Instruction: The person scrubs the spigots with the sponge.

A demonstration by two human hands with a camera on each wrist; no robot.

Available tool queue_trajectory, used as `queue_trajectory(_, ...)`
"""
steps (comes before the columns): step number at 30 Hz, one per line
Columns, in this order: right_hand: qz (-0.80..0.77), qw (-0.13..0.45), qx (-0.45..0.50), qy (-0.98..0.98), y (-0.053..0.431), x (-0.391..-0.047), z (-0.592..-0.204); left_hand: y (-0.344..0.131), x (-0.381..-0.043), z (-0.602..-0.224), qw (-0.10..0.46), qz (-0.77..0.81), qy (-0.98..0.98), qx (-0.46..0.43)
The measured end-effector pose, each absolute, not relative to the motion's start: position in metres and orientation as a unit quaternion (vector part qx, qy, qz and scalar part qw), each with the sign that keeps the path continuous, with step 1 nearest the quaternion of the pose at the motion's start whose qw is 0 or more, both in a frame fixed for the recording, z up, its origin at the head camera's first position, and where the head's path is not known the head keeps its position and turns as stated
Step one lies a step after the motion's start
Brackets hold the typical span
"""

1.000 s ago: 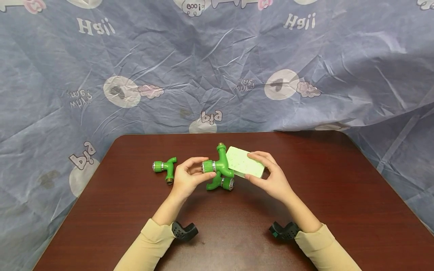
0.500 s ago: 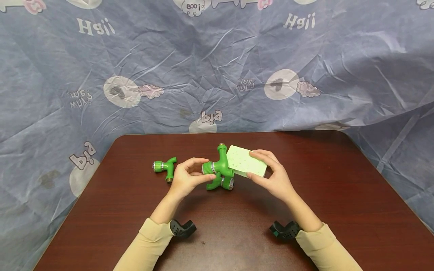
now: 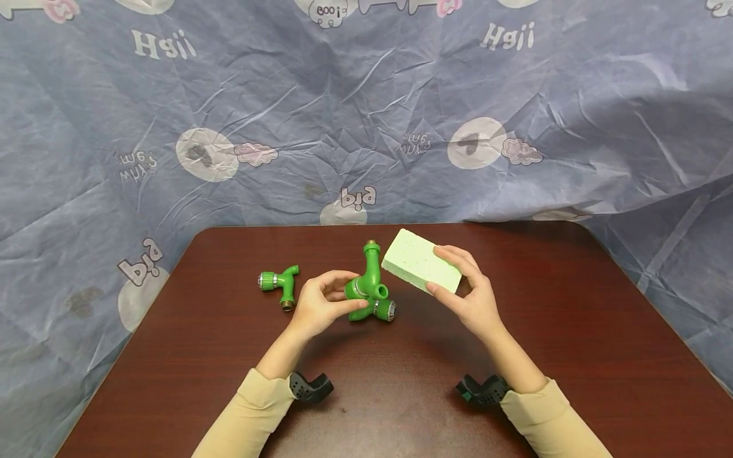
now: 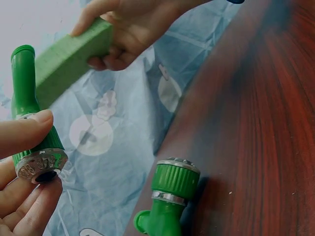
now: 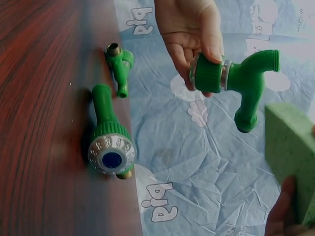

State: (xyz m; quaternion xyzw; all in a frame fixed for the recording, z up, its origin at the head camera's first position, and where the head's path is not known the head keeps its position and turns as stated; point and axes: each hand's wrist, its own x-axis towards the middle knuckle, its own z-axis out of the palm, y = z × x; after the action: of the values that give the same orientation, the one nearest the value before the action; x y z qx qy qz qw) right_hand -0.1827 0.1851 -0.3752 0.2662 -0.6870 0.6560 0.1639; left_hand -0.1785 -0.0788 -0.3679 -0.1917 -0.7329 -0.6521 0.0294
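Above the surface (image 3: 366,413), the left hand (image 3: 317,305) holds a green tap (image 3: 372,272), fingers clamped on its ribbed knob (image 5: 208,76). The right hand (image 3: 474,296) grips a pale green block (image 3: 418,257), fingers clamped round one end, near the tap but apart. A second tap (image 3: 385,310) and a third tap (image 3: 283,281) lie below.

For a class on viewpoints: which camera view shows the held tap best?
Right wrist: the held tap is side-on, its knob and both pipe ends visible. Head: the left hand hides part of the knob. Left wrist: the knob's end shows; the thumb covers part.
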Motion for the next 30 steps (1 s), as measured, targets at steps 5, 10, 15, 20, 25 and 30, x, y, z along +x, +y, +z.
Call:
queue_trajectory(5,0.631,0.149,0.311,-0.695,0.181,-0.181,-0.378,-0.077,-0.185,-0.384,0.016,-0.654,-0.725,-0.214)
queue_trajectory(10,0.627,0.192,0.270,-0.705,0.179,-0.182,-0.377,-0.075,-0.191,-0.397,0.003,-0.650,-0.725,-0.228)
queue_trajectory(15,0.637,0.191,0.287,-0.690,0.183,-0.182,-0.376,-0.074,-0.191,-0.398,0.011,-0.652,-0.723,-0.228)
queue_trajectory(20,0.603,0.151,0.329,-0.710,0.184,-0.180,-0.377,-0.074,-0.187,-0.391,0.016,-0.654,-0.722,-0.227)
queue_trajectory(25,0.627,0.203,0.263,-0.705,0.184,-0.184,-0.375,-0.074,-0.183,-0.383,0.017,-0.651,-0.721,-0.238)
queue_trajectory(30,0.658,0.214,0.256,-0.675,0.188,-0.187,-0.374,-0.075,-0.187,-0.389,0.009,-0.661,-0.715,-0.226)
